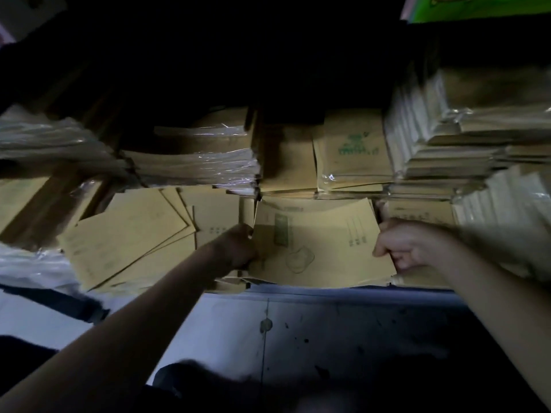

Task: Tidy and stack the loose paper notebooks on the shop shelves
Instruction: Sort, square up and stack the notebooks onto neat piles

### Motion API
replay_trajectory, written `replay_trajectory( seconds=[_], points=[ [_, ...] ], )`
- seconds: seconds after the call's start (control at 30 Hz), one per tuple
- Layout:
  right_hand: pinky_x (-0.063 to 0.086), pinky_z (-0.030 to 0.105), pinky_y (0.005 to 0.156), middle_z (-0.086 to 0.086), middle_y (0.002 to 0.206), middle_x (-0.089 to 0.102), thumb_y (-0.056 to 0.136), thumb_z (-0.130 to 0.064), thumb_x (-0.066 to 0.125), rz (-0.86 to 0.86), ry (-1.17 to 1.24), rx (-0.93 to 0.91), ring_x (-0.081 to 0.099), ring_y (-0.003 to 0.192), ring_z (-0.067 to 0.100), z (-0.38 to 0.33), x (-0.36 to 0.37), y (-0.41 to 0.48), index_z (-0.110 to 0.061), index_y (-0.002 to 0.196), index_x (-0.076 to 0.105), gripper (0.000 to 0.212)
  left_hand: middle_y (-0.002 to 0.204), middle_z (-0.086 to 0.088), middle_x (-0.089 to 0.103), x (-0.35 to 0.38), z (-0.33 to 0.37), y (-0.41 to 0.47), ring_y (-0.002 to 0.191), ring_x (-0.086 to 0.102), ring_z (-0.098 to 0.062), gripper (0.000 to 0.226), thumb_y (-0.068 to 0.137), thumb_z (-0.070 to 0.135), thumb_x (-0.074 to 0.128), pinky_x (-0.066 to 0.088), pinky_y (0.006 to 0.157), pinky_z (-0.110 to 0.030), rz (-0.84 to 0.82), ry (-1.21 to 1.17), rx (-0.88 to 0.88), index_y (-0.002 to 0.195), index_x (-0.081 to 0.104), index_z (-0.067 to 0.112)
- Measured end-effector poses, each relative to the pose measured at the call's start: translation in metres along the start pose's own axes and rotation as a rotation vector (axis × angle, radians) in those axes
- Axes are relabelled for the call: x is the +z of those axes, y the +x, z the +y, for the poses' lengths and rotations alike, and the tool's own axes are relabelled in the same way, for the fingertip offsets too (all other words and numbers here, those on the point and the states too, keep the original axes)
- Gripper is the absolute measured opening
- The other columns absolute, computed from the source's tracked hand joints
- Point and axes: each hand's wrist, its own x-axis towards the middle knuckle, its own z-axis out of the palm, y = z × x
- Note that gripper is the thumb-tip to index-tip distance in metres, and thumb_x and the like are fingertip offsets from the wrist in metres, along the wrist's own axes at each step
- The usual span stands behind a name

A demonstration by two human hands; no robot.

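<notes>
A loose stack of brown paper notebooks [316, 242] lies at the front of a dim shelf, its top cover printed with a green label. My left hand [238, 248] grips the stack's left edge. My right hand [408, 245] grips its right edge, fingers curled over the cover. To the left, several more loose brown notebooks [128, 236] lie fanned and askew.
Plastic-wrapped notebook bundles are piled behind [202, 156], at the far left [53, 144] and high on the right [465, 138]. A wrapped pack with green print [351, 153] sits behind the held stack. The shelf's blue front edge [328, 293] runs below, and a speckled floor [328, 347] lies beneath.
</notes>
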Motion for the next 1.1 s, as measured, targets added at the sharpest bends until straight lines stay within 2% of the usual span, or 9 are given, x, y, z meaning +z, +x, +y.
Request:
replay_trajectory(
  seconds=[0.13, 0.27, 0.4, 0.57, 0.7, 0.8, 0.9, 1.0, 1.1],
  points=[
    [0.05, 0.035, 0.074, 0.017, 0.118, 0.057, 0.087, 0.008, 0.053, 0.243, -0.111, -0.091, 0.056, 0.106, 0.031, 0.012, 0.006, 0.024, -0.003, 0.125, 0.049, 0.039, 0.087, 0.001, 0.058, 0.033, 0.0, 0.015, 0.077, 0.06, -0.008, 0.015, 0.093, 0.004, 0.057, 0.051, 0.064, -0.01, 0.142, 0.34, 0.276, 0.093, 0.056, 0.018],
    [0.044, 0.026, 0.059, 0.011, 0.095, 0.053, 0.088, 0.0, 0.057, 0.352, -0.215, -0.108, 0.05, 0.081, 0.02, 0.021, 0.019, 0.039, 0.002, 0.118, 0.05, 0.03, 0.138, -0.006, 0.046, 0.052, -0.034, 0.04, 0.129, 0.043, -0.027, 0.059, 0.074, 0.035, 0.076, 0.047, 0.1, -0.04, 0.218, 0.929, 0.521, 0.128, 0.051, 0.032],
    [0.05, 0.034, 0.079, 0.02, 0.126, 0.054, 0.088, -0.001, 0.057, 0.327, -0.17, -0.086, 0.055, 0.109, 0.032, 0.024, 0.026, 0.051, 0.003, 0.134, 0.043, 0.048, 0.148, -0.01, 0.017, 0.064, -0.039, 0.044, 0.138, 0.024, -0.028, 0.083, 0.076, 0.019, 0.077, 0.045, 0.105, -0.037, 0.278, 1.076, 0.408, 0.145, 0.031, 0.025],
    [0.042, 0.041, 0.101, 0.02, 0.142, 0.044, 0.088, 0.003, 0.056, 0.247, -0.074, -0.116, 0.043, 0.13, 0.034, 0.015, 0.026, 0.057, -0.003, 0.145, 0.031, 0.063, 0.15, -0.01, 0.014, 0.064, -0.042, 0.055, 0.139, 0.022, -0.029, 0.078, 0.08, 0.006, 0.067, 0.046, 0.104, -0.037, 0.322, 0.992, 0.314, 0.147, 0.032, 0.024],
    [0.042, 0.031, 0.083, 0.019, 0.122, 0.054, 0.091, 0.003, 0.055, 0.177, -0.143, -0.128, 0.052, 0.111, 0.031, 0.009, 0.025, 0.051, -0.001, 0.131, 0.046, 0.042, 0.151, -0.013, 0.018, 0.065, -0.04, 0.046, 0.141, 0.02, -0.035, 0.073, 0.08, 0.009, 0.067, 0.041, 0.109, -0.042, 0.288, 1.042, 0.301, 0.144, 0.038, 0.024],
    [0.05, 0.032, 0.072, 0.017, 0.103, 0.058, 0.089, -0.015, 0.058, 0.34, -0.638, -0.1, 0.057, 0.092, 0.028, -0.01, 0.038, 0.042, 0.004, 0.12, 0.053, 0.037, 0.127, -0.017, 0.053, 0.054, -0.02, 0.03, 0.118, 0.05, -0.037, 0.053, 0.071, 0.02, 0.074, 0.048, 0.096, -0.049, 0.288, 0.841, 0.622, 0.122, 0.061, 0.009],
    [0.04, 0.044, 0.102, 0.024, 0.132, 0.043, 0.087, -0.017, 0.049, 0.603, -1.187, -0.136, 0.043, 0.122, 0.037, -0.046, 0.066, 0.024, 0.001, 0.139, 0.034, 0.058, 0.128, -0.015, 0.059, 0.022, 0.019, 0.003, 0.117, 0.056, -0.028, 0.052, 0.081, 0.019, 0.066, 0.045, 0.097, -0.029, 0.225, 0.418, 0.504, 0.131, 0.054, 0.009],
    [0.048, 0.035, 0.084, 0.015, 0.111, 0.062, 0.086, -0.014, 0.054, 0.551, -0.99, -0.528, 0.06, 0.105, 0.032, -0.09, 0.095, 0.002, -0.009, 0.115, 0.06, 0.029, 0.121, -0.011, 0.065, -0.033, 0.021, -0.01, 0.107, 0.062, -0.028, 0.051, 0.078, 0.028, 0.052, 0.051, 0.089, -0.033, 0.585, 0.286, 0.314, 0.127, 0.056, 0.018],
    [0.054, 0.039, 0.081, 0.013, 0.102, 0.068, 0.088, -0.02, 0.057, 0.197, -0.46, -0.717, 0.064, 0.091, 0.03, -0.124, 0.142, -0.011, -0.011, 0.11, 0.063, 0.024, 0.126, -0.02, 0.057, -0.097, -0.011, -0.028, 0.109, 0.058, -0.038, 0.049, 0.08, 0.026, 0.054, 0.051, 0.091, -0.045, 0.914, 0.335, 0.036, 0.127, 0.056, 0.014]
  ],
)
